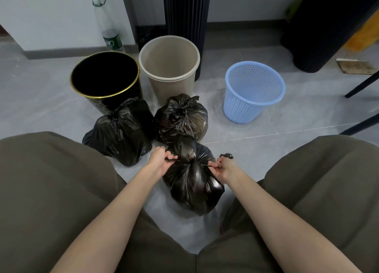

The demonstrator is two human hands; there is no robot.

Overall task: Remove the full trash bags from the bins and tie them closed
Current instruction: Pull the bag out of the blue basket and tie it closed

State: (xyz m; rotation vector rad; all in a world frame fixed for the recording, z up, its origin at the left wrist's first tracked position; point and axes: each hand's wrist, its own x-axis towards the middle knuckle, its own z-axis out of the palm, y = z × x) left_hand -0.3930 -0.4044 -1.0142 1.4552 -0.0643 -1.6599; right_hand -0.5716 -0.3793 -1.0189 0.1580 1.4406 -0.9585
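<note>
A full black trash bag (pixel 193 184) stands on the floor between my knees. My left hand (pixel 161 161) pinches one twisted end of its neck and my right hand (pixel 222 169) pinches the other end, both pulled apart sideways. Two more black bags, one on the left (pixel 121 131) and one behind (pixel 181 117), sit knotted just beyond it. Behind them stand a black bin with a gold rim (pixel 105 75), a beige bin (pixel 169 60) and a blue mesh basket (pixel 253 91), all without liners.
A tall clear bottle (pixel 106 24) leans by the wall at the back left. A dark ribbed column (pixel 185 20) rises behind the beige bin, another dark ribbed object (pixel 322 26) at the right. Black chair legs (pixel 361 86) cross the right edge. My knees flank the bag.
</note>
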